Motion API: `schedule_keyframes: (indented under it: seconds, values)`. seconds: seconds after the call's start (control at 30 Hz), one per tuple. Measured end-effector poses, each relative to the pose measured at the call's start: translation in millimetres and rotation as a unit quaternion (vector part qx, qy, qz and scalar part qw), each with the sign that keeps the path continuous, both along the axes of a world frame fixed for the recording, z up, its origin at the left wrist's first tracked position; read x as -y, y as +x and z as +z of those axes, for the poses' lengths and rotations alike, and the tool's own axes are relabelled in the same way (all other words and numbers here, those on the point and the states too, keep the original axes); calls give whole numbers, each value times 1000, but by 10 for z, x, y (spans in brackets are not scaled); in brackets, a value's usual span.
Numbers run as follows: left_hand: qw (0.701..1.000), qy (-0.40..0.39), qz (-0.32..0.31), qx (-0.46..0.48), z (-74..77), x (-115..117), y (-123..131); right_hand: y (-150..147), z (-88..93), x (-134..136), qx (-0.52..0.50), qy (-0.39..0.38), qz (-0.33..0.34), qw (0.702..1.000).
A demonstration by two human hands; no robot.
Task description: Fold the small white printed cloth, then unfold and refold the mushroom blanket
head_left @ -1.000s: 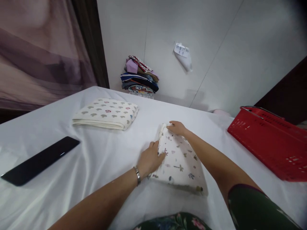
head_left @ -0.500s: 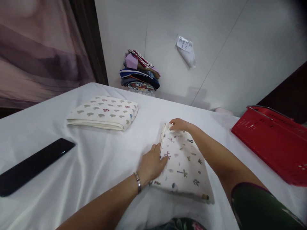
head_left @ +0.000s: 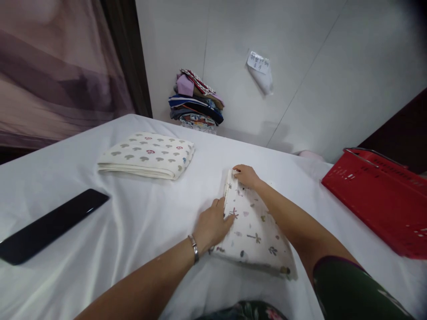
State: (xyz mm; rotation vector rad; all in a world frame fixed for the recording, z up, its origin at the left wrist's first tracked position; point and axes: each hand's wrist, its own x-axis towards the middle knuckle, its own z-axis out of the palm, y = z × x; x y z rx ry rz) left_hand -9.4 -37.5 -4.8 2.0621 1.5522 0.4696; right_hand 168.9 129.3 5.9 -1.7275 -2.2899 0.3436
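Note:
A folded white cloth (head_left: 252,229) printed with small palm trees and plants lies on the white-covered surface in front of me. My left hand (head_left: 211,226), with a metal bracelet at the wrist, is closed on the cloth's left edge, its thumb on top and the other fingers along the side. At the far left corner, my right hand (head_left: 246,176) has its fingers closed on the layers, with the forearm reaching across the cloth's right part. Farther left rests another folded cloth (head_left: 148,154), white with grey and red mushroom shapes.
A dark, flat, glossy slab (head_left: 53,227) lies at the left. On the right stands a red basket (head_left: 373,204) with a metal handle. Past the far edge, a pile of folded fabrics (head_left: 196,104) is against the wall. A handwritten note (head_left: 259,62) hangs on it.
My right hand has shifted slightly left with its fingers drawn in at the far corner, and the cloth's right side looks narrower. My left hand stays nearly in place.

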Motion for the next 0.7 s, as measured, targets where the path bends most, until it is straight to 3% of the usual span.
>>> schedule_keyframes:
  seconds: [0.2,0.4,0.57,0.7]
  values:
    - [1000,5,2,7,-46,-11,-8,25,-42,61,19,21,23,999]
    - [1000,-7,2,4,-31,-7,-6,142,27,28,-90,24,-12,996]
    - [1000,-2,-2,-1,-15,-15,-5,29,-68,44,25,52,13,998]
    - [1000,9,-7,-5,-40,-19,-8,-88,-146,82,55,64,26,996]
